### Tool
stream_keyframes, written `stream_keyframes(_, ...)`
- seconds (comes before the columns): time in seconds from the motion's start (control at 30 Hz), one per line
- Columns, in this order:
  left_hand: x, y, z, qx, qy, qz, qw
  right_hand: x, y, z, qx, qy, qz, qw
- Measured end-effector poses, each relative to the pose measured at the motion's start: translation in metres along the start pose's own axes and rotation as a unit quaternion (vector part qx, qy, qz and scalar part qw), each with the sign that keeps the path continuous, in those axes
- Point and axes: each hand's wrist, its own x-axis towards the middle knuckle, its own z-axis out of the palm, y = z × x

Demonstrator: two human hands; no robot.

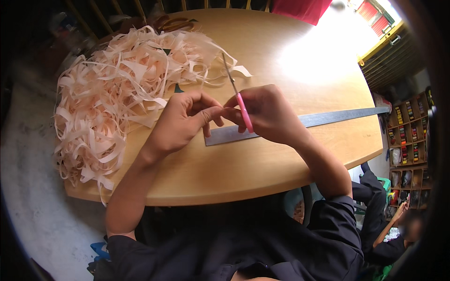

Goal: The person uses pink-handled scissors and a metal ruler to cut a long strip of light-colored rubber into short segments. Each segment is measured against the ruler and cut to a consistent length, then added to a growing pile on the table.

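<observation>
Scissors (pixel 243 107), pink-handled, slim metal blades pointing far, sit in curled right hand (pixel 271 112); left hand (pixel 178 122) fingertips pinched against it, contents unclear. Peach ribbon-like strips (pixel 105 96) heaped left on pale wooden tabletop (pixel 234 175): probably light, limp, best pinched at ends. Scissors likely stiff; grip handles.

Lt-brown wood tbl (pixel 262 175), curved edges. Big pile of pale peach strips (pixel 105 100) on L side; metal ruler (pixel 337 117) lies from ctr to R edge.

Plastic scissor handle (pixel 243 111), metal blades (pixel 228 68), satin metal ruler (pixel 337 116), matt cloth-like strips (pixel 117 79), smooth glossy wood-look tabletop (pixel 225 175)
</observation>
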Motion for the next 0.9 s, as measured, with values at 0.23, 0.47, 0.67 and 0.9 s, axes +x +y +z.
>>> stream_keyframes(0.23, 0.002, 0.003, 0.003, 0.005, -0.011, -0.027, 1.000, -0.006, 0.009, -0.008, 0.093, -0.008, 0.012, 0.996)
stream_keyframes(0.47, 0.000, 0.007, 0.006, 0.014, 0.013, -0.035, 0.999, -0.012, 0.016, 0.001, 0.052, 0.049, -0.062, 0.996)
stream_keyframes(0.67, -0.003, 0.007, 0.011, 0.003, -0.011, -0.041, 0.999, -0.018, 0.021, 0.002, 0.046, 0.056, -0.086, 0.994)
stream_keyframes(0.9, -0.004, 0.008, 0.016, 0.056, 0.005, -0.025, 0.998, -0.017, 0.022, 0.005, 0.007, 0.058, -0.093, 0.994)
